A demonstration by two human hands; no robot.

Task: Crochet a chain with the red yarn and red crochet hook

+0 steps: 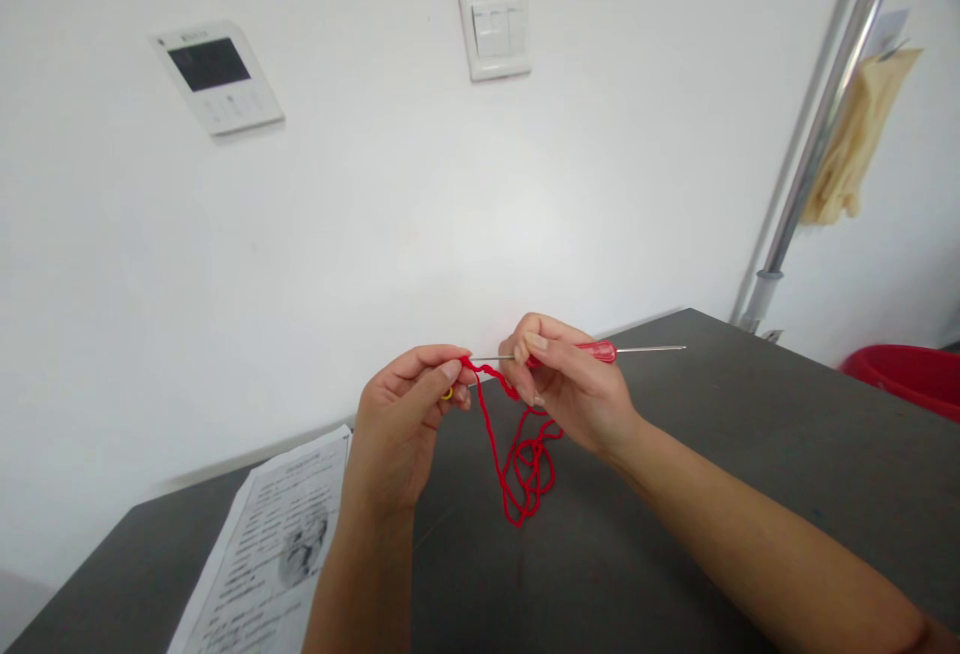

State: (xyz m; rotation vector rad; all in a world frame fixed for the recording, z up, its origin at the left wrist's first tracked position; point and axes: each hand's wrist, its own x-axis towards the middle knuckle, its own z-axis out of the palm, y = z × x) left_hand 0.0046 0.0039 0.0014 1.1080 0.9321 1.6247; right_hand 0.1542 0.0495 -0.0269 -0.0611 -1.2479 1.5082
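My right hand (566, 374) is closed round the red handle of a crochet hook (598, 351), which has a thin metal shaft at each end. The left shaft reaches across to my left hand (412, 404), whose thumb and forefinger pinch a small piece of red crochet work (469, 364). A little yellow ring (448, 394) shows under the left thumb. Red yarn (489, 424) hangs from the pinched piece and lies in loose loops on the dark table (645, 544). The hook's left tip is hidden at my left fingers.
A printed sheet (262, 534) lies on the table at the left. On the white wall behind are an intercom panel (220, 79) and a light switch (496, 32). A metal pole (825, 124), yellowish gloves (859, 139) and a red tub (907, 374) are at the right.
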